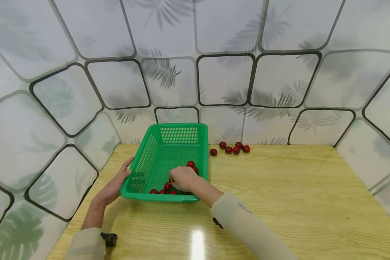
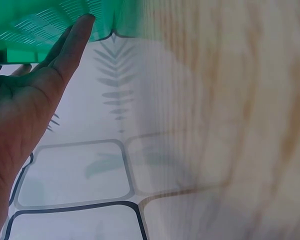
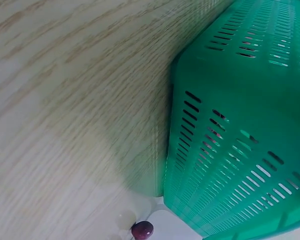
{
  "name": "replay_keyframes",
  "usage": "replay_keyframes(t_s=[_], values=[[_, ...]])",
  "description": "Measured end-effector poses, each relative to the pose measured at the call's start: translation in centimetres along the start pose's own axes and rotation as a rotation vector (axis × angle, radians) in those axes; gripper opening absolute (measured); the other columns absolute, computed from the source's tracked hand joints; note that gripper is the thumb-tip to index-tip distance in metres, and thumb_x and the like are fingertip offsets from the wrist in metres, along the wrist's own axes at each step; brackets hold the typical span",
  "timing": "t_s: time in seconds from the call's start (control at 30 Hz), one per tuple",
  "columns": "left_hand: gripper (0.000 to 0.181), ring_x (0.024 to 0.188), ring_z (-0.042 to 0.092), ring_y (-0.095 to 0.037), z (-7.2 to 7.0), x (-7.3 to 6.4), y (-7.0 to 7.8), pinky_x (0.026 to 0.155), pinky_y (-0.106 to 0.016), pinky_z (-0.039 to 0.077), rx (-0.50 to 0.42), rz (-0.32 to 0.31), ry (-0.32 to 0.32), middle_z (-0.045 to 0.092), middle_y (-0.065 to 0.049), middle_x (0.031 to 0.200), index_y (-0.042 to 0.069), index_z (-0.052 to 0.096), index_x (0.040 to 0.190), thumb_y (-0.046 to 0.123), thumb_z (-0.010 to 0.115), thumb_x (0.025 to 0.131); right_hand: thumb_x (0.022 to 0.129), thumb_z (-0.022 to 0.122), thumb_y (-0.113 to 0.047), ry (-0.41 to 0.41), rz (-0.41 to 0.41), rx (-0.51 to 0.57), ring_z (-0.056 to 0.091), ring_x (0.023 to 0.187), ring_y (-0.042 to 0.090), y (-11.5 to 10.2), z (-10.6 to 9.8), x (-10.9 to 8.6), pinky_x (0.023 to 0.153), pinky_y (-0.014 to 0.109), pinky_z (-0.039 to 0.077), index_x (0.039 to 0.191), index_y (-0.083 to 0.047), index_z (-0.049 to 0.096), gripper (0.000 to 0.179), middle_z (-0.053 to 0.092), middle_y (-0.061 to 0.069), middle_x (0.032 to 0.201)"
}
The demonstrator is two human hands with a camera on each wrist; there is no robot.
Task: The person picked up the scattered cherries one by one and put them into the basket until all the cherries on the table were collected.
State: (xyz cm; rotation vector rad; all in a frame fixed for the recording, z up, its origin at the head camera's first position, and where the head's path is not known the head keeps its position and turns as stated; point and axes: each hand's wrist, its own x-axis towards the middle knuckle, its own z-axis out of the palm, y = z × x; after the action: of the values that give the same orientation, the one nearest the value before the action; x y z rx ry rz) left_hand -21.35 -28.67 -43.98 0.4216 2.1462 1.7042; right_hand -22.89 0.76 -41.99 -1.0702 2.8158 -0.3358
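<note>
A green plastic basket (image 1: 169, 197) with slotted walls is at the left of the wooden table. My left hand (image 1: 112, 186) is at its left side, and in the left wrist view its fingers (image 2: 75, 47) lie straight against the basket's outside. Inside the basket is my right hand (image 1: 183, 178), with curled fingers pointing down among the cherries. Its fingertips are hidden, so I cannot tell whether it pinches one. Several red cherries (image 1: 168, 186) lie along the near wall, and a few more (image 1: 190, 164) sit by the right wall. The right wrist view shows only the basket's outside (image 3: 230, 150).
Several dark red cherries (image 1: 228, 150) with stems lie on the table (image 1: 279, 187) to the right of the basket, near the back edge. A patterned wall covering (image 1: 225, 79) encloses the table at the back and sides.
</note>
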Motion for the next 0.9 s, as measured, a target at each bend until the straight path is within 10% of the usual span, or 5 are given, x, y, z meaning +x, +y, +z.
replay_keyframes(t_s=[0.9], values=[[0.058, 0.125, 0.044, -0.016, 0.09, 0.09, 0.16, 0.091, -0.026, 0.049, -0.016, 0.031, -0.034, -0.017, -0.015, 0.163, 0.024, -0.01, 0.16, 0.035, 0.019, 0.112, 0.096, 0.066, -0.02, 0.038, 0.036, 0.086, 0.049, 0.058, 0.007, 0.05, -0.18, -0.03, 0.05, 0.023, 0.039, 0.081, -0.018, 0.054, 0.019, 0.052, -0.008, 0.066]])
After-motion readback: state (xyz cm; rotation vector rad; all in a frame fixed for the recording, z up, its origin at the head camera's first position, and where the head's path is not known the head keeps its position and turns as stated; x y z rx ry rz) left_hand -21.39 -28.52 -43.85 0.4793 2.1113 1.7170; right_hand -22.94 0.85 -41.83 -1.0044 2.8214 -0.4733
